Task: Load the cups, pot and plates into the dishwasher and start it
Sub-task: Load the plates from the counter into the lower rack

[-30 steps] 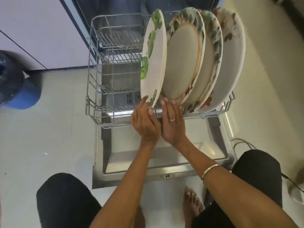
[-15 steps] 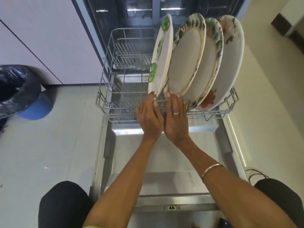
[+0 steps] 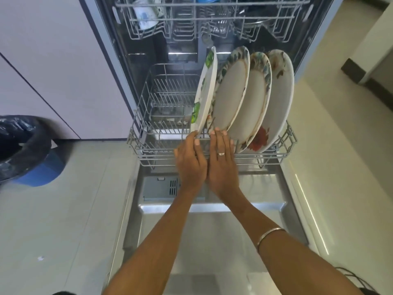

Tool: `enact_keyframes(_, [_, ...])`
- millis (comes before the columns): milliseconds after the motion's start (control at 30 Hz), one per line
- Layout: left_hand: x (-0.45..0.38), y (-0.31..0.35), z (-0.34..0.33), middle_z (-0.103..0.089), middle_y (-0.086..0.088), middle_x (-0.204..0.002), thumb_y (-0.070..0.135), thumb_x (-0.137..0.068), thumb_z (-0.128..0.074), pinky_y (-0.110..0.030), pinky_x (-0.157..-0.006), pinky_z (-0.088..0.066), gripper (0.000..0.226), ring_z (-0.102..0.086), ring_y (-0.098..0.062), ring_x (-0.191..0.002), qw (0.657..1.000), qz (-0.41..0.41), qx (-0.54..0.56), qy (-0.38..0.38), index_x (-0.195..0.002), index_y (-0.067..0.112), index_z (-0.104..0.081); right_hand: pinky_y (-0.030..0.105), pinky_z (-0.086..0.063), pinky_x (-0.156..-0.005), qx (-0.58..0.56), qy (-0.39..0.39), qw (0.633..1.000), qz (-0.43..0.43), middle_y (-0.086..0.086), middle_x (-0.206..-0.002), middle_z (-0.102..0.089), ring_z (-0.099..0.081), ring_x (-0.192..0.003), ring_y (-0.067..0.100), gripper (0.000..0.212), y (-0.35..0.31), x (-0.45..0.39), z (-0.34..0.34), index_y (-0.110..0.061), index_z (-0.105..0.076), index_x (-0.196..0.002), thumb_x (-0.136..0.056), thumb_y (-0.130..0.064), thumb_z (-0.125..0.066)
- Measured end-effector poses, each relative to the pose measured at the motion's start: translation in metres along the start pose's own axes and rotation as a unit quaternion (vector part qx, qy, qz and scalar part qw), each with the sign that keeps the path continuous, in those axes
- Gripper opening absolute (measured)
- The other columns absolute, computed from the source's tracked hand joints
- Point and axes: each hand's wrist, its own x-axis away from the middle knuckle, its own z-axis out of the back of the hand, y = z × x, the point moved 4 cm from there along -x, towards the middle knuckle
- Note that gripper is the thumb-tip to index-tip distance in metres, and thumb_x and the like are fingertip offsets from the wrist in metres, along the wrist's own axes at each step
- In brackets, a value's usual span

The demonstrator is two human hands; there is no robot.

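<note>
Pale tiled floor (image 3: pixel 70 209); white cabinet fronts at left, blue bin with black liner (image 3: pixel 25 150) beside them. Dishwasher door (image 3: pixel 212 241) folded down flat, steel inner face up. Lower rack (image 3: pixel 285 145) drawn partway out over it; four plates (image 3: pixel 234 90) stand on edge along its right side. Upper rack (image 3: pixel 212 18) holds a cup (image 3: pixel 144 14). Left hand (image 3: pixel 190 162) and right hand (image 3: pixel 222 165) side by side, fingers straight, pressing the rack's front rail; gripping nothing.
</note>
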Motion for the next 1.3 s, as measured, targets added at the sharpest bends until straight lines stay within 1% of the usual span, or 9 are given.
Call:
enact_keyframes(100, [-0.014, -0.003, -0.009, -0.069, 0.006, -0.099, 0.025, -0.106, -0.035, -0.031, -0.093, -0.040, 0.032, -0.053, 0.001, -0.089, 1.000, 0.011, 0.003, -0.004, -0.123, 0.014, -0.059, 0.046, -0.007, -0.123, -0.005, -0.016, 1.000, 0.003, 0.017, -0.162, -0.012, -0.005, -0.151, 0.029, 0.069, 0.006, -0.014, -0.007, 0.003, -0.017, -0.153, -0.097, -0.025, -0.046])
enact_keyframes(233, [-0.036, -0.010, -0.024, -0.063, 0.012, -0.099, 0.023, -0.106, -0.037, -0.033, -0.095, -0.039, 0.030, -0.043, 0.010, -0.092, 1.000, 0.021, 0.004, -0.016, -0.124, 0.012, -0.059, 0.048, -0.011, -0.123, -0.007, -0.034, 0.999, 0.012, 0.019, -0.162, -0.005, 0.000, -0.151, 0.031, 0.069, 0.011, -0.034, -0.020, 0.005, -0.012, -0.153, -0.100, -0.028, -0.042])
enact_keyframes(400, [-0.065, -0.021, -0.043, -0.069, 0.003, -0.106, 0.024, -0.107, -0.035, -0.035, -0.096, -0.040, 0.031, -0.059, -0.010, -0.096, 0.999, 0.004, 0.013, -0.044, -0.125, 0.013, -0.057, 0.047, -0.008, -0.122, -0.003, -0.081, 0.997, -0.006, 0.017, -0.163, 0.003, 0.008, -0.151, 0.031, 0.070, 0.021, -0.062, -0.045, 0.001, -0.006, -0.154, -0.103, -0.040, -0.029])
enact_keyframes(567, [-0.079, -0.025, -0.054, -0.069, 0.001, -0.113, 0.024, -0.107, -0.033, -0.026, -0.100, -0.033, 0.035, -0.061, -0.010, -0.102, 0.999, -0.013, 0.008, -0.040, -0.133, 0.013, -0.054, 0.047, -0.009, -0.122, -0.011, -0.088, 0.996, -0.003, 0.017, -0.163, 0.008, 0.012, -0.151, 0.031, 0.075, 0.026, -0.075, -0.056, 0.000, -0.001, -0.155, -0.100, -0.051, -0.014])
enact_keyframes(733, [-0.102, -0.037, -0.069, -0.071, 0.002, -0.109, 0.040, -0.107, -0.023, -0.036, -0.103, -0.040, 0.043, -0.066, -0.017, -0.099, 0.996, 0.002, 0.026, -0.089, -0.138, 0.025, -0.048, 0.045, -0.010, -0.123, -0.039, -0.067, 0.997, -0.010, 0.013, -0.164, 0.004, 0.010, -0.151, 0.028, 0.082, 0.034, -0.096, -0.064, -0.001, -0.003, -0.155, -0.097, -0.045, -0.041])
enact_keyframes(833, [-0.120, -0.048, -0.080, -0.068, 0.004, -0.105, 0.044, -0.106, -0.025, -0.040, -0.087, -0.055, 0.040, -0.066, -0.015, -0.087, 0.990, 0.026, 0.050, -0.129, -0.137, 0.031, -0.048, 0.044, -0.007, -0.124, -0.027, -0.092, 0.995, -0.034, 0.011, -0.164, 0.011, 0.015, -0.150, 0.026, 0.086, 0.037, -0.113, -0.075, -0.004, 0.004, -0.155, -0.094, -0.029, -0.050])
enact_keyframes(1033, [-0.146, -0.056, -0.101, -0.069, 0.005, -0.098, 0.036, -0.107, -0.031, -0.035, -0.079, -0.057, 0.031, -0.067, -0.015, -0.085, 0.988, 0.049, 0.052, -0.136, -0.127, 0.030, -0.054, 0.045, -0.006, -0.123, -0.017, -0.119, 0.992, -0.036, 0.010, -0.163, 0.017, 0.019, -0.149, 0.028, 0.096, 0.047, -0.139, -0.091, -0.005, 0.008, -0.155, -0.087, -0.027, -0.056])
enact_keyframes(1133, [-0.161, -0.057, -0.113, -0.067, 0.005, -0.093, 0.033, -0.107, -0.032, -0.023, -0.070, -0.049, 0.033, -0.064, -0.012, -0.079, 0.988, 0.045, 0.054, -0.140, -0.128, 0.023, -0.056, 0.044, -0.007, -0.124, -0.019, -0.140, 0.990, -0.023, 0.010, -0.163, 0.013, 0.017, -0.150, 0.029, 0.098, 0.057, -0.160, -0.097, -0.005, 0.005, -0.155, -0.086, -0.029, -0.060])
enact_keyframes(1300, [-0.201, -0.068, -0.134, -0.064, -0.002, -0.091, 0.025, -0.105, -0.036, -0.030, -0.067, -0.044, 0.027, -0.060, -0.023, -0.079, 0.983, 0.062, 0.050, -0.164, -0.116, 0.016, -0.060, 0.040, -0.003, -0.124, -0.008, -0.192, 0.981, -0.037, 0.010, -0.163, 0.013, 0.015, -0.150, 0.029, 0.101, 0.067, -0.206, -0.108, -0.004, 0.007, -0.155, -0.084, -0.019, -0.063])
